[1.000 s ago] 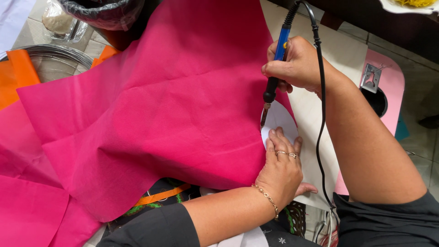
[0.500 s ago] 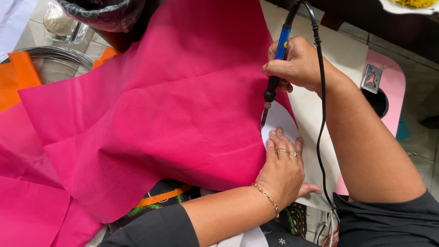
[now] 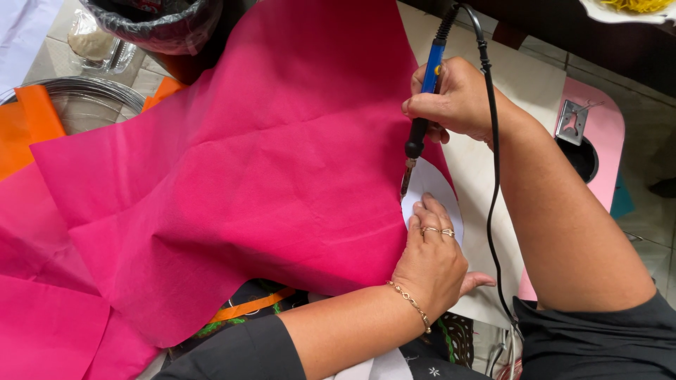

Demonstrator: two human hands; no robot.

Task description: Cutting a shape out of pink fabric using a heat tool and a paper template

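Right hand (image 3: 461,98): fingers wrapped tight round the blue-and-black corded hot-tip cutting tool (image 3: 422,112), pen grip, high on the handle.
Tool axis: near upright, slight lean; metal tip (image 3: 405,184) points down and toward the person, just below the right fingers.
Tip contact: seems to touch the edge of the large magenta non-woven fabric sheet (image 3: 267,183); exact contact too small to confirm.
Left hand (image 3: 431,264): flat, fingers narrow and together, pressing down on the white curved paper template (image 3: 431,186) and the fabric edge; holds nothing.
Key relation: tip sits just beyond the left fingertips (image 3: 422,211), nearly touching; template curve runs away from them toward the right hand.
Nearer hand: left is nearer the cut line, right is above it.
Cord (image 3: 493,176): black, trails from the tool top past the right forearm.
Around: steel bowl (image 3: 84,105) and orange fabric strip (image 3: 28,127) well apart, far side of fabric; pink board (image 3: 598,134) beyond right arm.
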